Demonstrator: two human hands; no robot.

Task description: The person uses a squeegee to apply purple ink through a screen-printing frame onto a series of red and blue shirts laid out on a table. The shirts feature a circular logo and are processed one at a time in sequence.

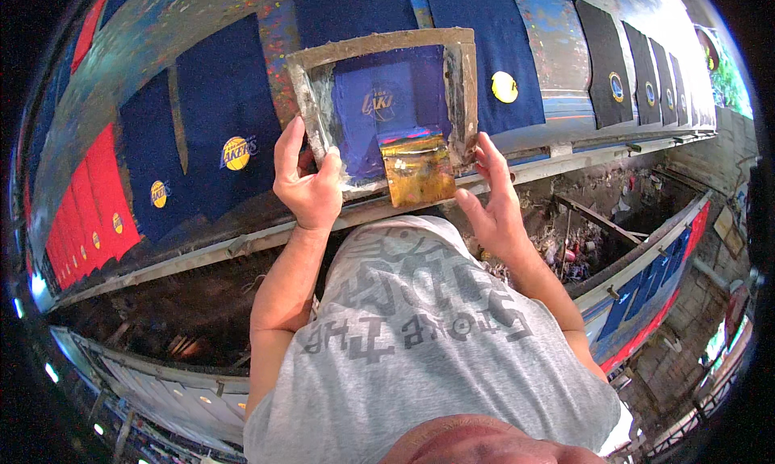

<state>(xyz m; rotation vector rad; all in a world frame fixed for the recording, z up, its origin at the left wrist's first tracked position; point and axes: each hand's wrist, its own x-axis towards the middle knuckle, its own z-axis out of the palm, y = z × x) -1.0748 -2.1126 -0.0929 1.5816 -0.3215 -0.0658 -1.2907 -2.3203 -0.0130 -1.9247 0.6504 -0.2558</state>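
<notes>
A silk-screen printing frame (383, 44) with worn wooden bars lies over a navy fabric panel on the long table, near its front edge. Through its blue mesh (351, 92) part of a printed emblem shows. My left hand (311, 189) is closed around the frame's lower left side, thumb on top. At the lower right corner my right hand (494, 205) grips the frame's edge with its fingers, the thumb toward the scraper. That ink-stained, gold-brown scraper (420, 173) leans inside the frame and overhangs its near side; neither hand is closed on it.
Navy panels with yellow round prints (236, 153) lie left and right along the ink-spattered table (557, 52). Red panels (93, 197) are at far left, black ones (605, 60) at far right. Behind me, a debris-filled gap (581, 246) separates another table (638, 302).
</notes>
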